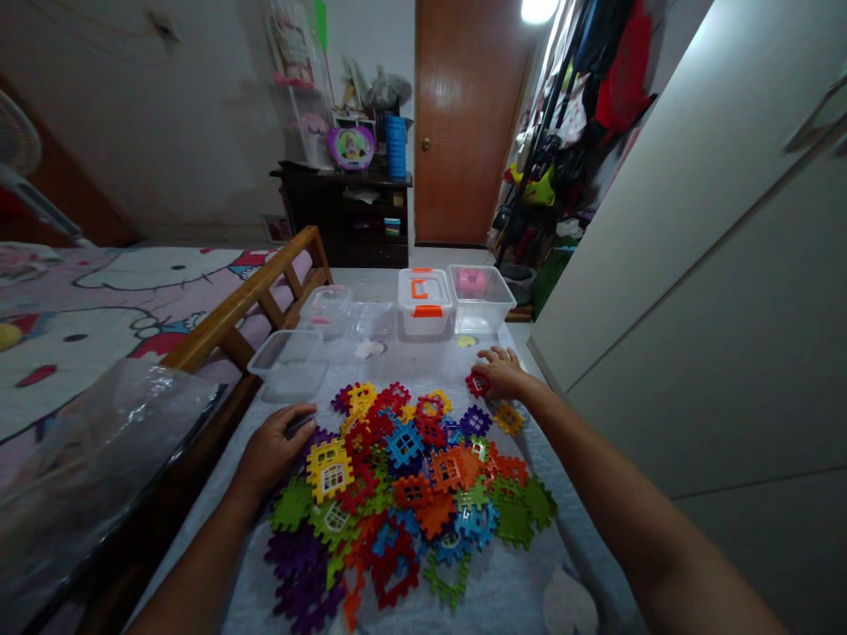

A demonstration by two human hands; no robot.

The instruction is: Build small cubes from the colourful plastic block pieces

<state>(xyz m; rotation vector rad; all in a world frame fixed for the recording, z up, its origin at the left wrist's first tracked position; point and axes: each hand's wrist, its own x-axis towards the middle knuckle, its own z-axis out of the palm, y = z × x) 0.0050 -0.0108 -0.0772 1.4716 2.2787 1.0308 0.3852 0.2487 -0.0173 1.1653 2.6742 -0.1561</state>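
A heap of colourful plastic interlocking tiles with notched edges lies on the cloth-covered surface. My left hand (274, 445) rests at the heap's left edge, thumb and fingers apart, with a dark gap between them. A yellow window tile (330, 469) and dark purple tiles (308, 573) are near it. At the heap's far right, my right hand (504, 374) has its thumb side against a red window tile (477, 383) and appears to grip it; its fingers partly hide the grip. Below that hand lies a yellow-orange tile (509, 419), and a blue-purple tile (475, 422) is to its left.
Behind the heap stand an open clear container (288, 353), other clear containers (374, 319), a lidded box with orange clips (424, 304) and a clear bin (482, 304) with something pink. A wooden bed rail (242, 304) borders the left; a pale cabinet (715, 353) stands right.
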